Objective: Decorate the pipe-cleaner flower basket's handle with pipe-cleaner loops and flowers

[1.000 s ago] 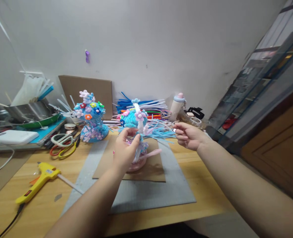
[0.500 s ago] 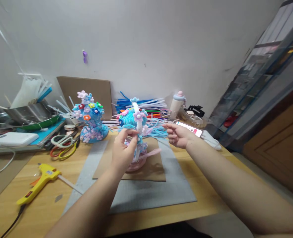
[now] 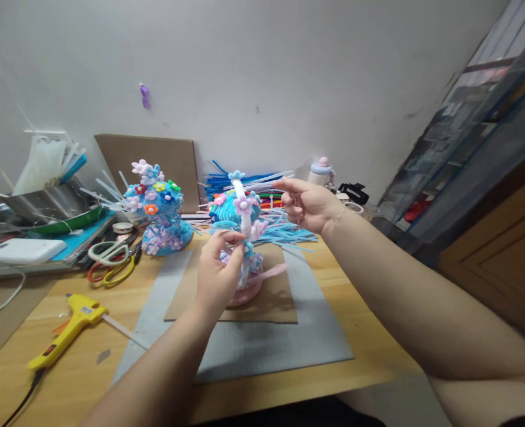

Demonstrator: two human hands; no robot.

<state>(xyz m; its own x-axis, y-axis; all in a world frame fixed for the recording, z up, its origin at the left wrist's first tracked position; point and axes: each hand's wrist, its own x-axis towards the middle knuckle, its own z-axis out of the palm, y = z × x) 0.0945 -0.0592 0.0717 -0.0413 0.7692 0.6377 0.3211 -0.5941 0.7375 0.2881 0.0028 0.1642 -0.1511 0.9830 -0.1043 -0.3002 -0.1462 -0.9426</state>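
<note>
A flower-covered pipe-cleaner piece (image 3: pixel 246 222) with a white stem and blue top stands upright on a pink base (image 3: pixel 250 292), on brown cardboard (image 3: pixel 274 308). My left hand (image 3: pixel 220 267) pinches the piece at its stem, on the left side. To the right and a bit higher, my right hand (image 3: pixel 307 204) hovers with fingers curled together; anything between its fingertips is too small to make out. A pink strip (image 3: pixel 274 271) sticks out to the right from near the base.
A second flowered piece (image 3: pixel 162 207) stands at the left, near scissors (image 3: pixel 120 273). The yellow glue gun (image 3: pixel 69 332) lies front left. Pipe cleaners (image 3: pixel 222 185) lie along the wall, beside a bottle (image 3: pixel 320 172). A metal pot (image 3: pixel 49 204) sits far left.
My right hand has risen and moved left, toward the top of the piece, and now covers the phone. My left hand keeps its hold. The view has shifted slightly.
</note>
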